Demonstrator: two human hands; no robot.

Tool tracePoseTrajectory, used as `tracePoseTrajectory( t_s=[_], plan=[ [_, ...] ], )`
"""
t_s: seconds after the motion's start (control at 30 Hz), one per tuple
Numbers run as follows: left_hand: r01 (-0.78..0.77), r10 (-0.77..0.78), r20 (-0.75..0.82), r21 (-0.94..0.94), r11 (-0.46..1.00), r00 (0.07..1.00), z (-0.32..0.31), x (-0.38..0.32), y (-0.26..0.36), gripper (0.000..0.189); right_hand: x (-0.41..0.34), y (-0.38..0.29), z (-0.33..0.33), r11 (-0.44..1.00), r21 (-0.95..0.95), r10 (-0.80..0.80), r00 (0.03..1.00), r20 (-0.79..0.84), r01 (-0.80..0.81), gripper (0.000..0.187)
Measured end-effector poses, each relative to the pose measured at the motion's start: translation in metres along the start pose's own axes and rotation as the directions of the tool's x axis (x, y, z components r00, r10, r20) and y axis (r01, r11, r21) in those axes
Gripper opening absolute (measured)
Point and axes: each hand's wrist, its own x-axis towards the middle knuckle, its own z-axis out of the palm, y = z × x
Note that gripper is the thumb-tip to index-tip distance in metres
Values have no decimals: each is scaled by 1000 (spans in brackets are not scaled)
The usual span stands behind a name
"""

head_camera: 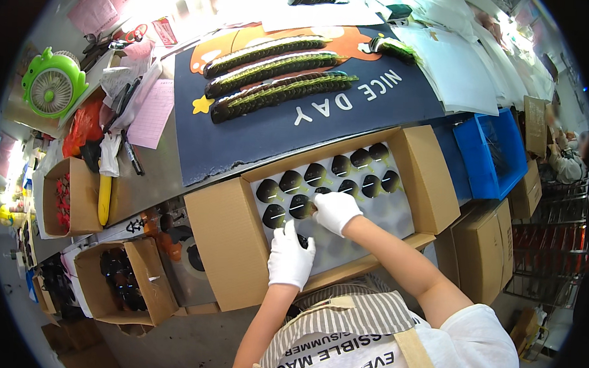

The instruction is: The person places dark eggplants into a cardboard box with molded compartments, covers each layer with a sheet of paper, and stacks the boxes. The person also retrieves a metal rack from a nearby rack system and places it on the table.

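Note:
Before me stands an open cardboard box lined with a white sheet. Rows of dark tinted lenses with pale green tabs lie on that sheet. My right hand, in a white glove, pinches the tab side of one dark lens in the nearer row. Closer to my body, my gloved left hand is curled around another dark lens that its fingers partly cover. Whether more lenses are stacked in the left hand is hidden.
On a dark printed mat lie long stacks of lenses. A blue bin stands right of the box. Leftward are a green fan, a small carton and a carton of dark lenses. A person sits far right.

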Motion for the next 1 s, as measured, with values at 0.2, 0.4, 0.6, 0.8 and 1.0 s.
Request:
tracePoseTrajectory(
  t_s=[0.2, 0.4, 0.6, 0.8, 1.0],
  plan=[
    [-6, -240, -118, -906, 424, 964, 10, 6, -2, 22, -41, -3, -5, 690, 715, -271, 956, 109, 114, 29],
    [-11, -210, -34, -994, 107, 977, 17, 0, 0, 12, -48, -5, 6, 753, 645, -239, 967, 84, 130, 29],
    [83, -157, 89, -995, -47, 984, 20, -8, 3, 12, -60, -5, -9, 839, 524, -238, 965, 113, 146, 24],
    [4, -299, 31, -996, -89, 954, -23, -3, -11, 24, -61, -12, -21, 860, 510, -80, 991, 109, 14, 22],
    [-210, -342, -149, -966, -149, 928, -85, 3, -27, 25, -43, -43, 0, 994, 77, -92, 988, 122, 83, 20]
  ],
)
